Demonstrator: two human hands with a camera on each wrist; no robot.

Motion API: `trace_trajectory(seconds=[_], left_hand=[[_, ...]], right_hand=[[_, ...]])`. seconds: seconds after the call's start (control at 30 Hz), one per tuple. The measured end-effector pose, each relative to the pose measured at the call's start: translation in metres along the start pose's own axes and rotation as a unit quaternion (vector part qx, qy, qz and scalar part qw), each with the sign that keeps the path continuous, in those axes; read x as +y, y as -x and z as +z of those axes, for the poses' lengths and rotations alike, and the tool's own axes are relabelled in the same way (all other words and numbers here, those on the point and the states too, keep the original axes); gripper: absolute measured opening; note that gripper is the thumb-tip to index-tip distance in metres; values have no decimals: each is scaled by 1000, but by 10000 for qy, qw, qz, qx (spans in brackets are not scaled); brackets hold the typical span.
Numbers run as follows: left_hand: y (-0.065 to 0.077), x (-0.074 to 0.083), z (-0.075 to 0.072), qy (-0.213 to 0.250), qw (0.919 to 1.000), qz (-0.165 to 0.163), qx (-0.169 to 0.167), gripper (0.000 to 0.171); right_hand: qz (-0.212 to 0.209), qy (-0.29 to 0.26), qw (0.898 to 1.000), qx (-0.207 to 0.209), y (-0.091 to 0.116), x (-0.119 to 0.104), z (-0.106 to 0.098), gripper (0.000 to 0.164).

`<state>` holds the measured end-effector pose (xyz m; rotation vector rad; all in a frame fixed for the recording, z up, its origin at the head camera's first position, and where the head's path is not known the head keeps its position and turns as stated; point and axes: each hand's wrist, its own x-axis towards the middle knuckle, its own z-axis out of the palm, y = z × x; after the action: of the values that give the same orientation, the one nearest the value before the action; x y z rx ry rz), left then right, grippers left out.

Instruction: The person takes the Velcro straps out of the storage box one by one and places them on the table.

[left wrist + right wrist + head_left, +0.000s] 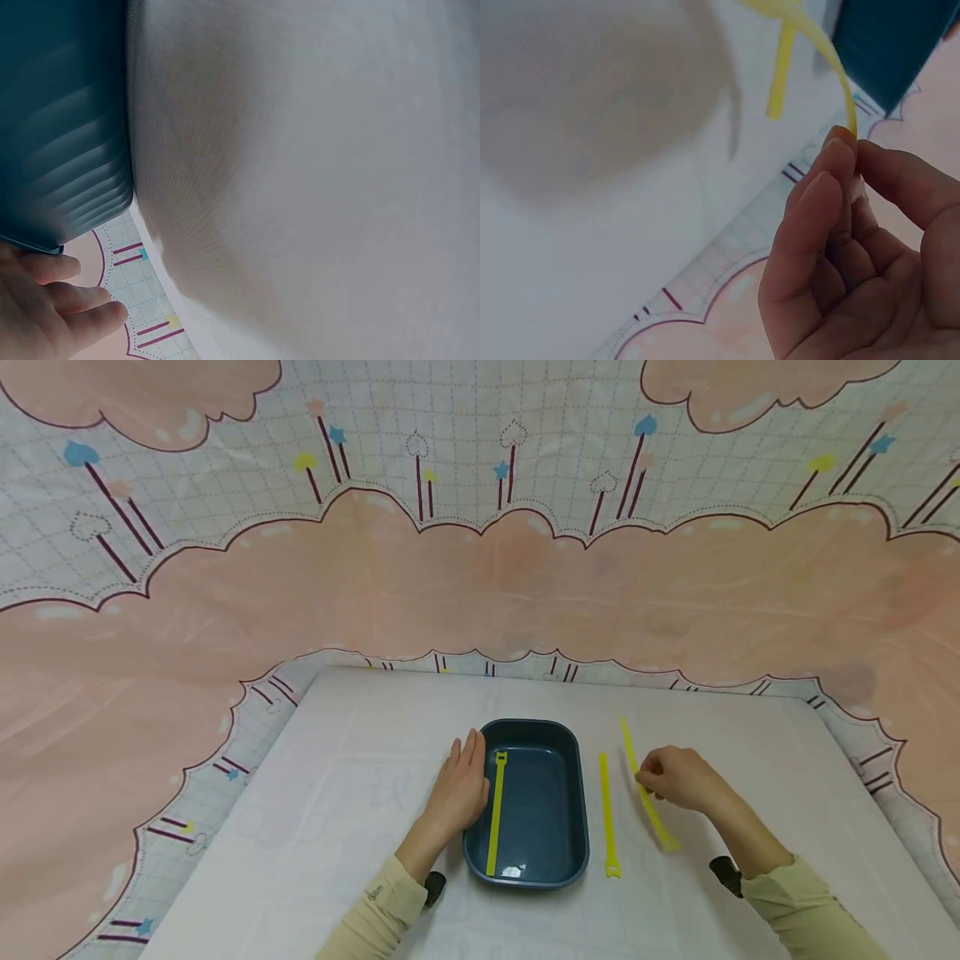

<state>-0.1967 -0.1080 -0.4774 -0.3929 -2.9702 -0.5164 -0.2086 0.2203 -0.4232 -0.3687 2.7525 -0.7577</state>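
Observation:
A blue-grey rectangular tray (543, 810) lies in the middle of the table in the head view. Along its left side, inside, lies one yellow cable tie strap (497, 814), slotted end away from me. My left hand (461, 785) rests against the tray's left rim with fingers extended; in the left wrist view its fingertips (90, 300) show by the tray's corner. Between thumb and fingers my right hand (686, 779) pinches a second yellow cable tie strap (654, 818), held above the table. A third strap (608, 818) lies flat between the tray and that hand.
A white cloth (360, 760) covers the table. Behind and around it hangs a pink and white patterned curtain (480, 585). Dark wrist devices (726, 875) sit under both forearms.

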Motion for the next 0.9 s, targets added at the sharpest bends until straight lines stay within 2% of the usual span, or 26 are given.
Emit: trace_trajectory(seconds=[0.37,0.9], left_hand=[[0,0,1,99,9999,-34,-19,59],[-1,1,1,-25,10000,26,66,59]], right_hand=[[721,-447,9961,-245,-3,8,23,16],[733,-249,9964,-334,-8,18,38,21]])
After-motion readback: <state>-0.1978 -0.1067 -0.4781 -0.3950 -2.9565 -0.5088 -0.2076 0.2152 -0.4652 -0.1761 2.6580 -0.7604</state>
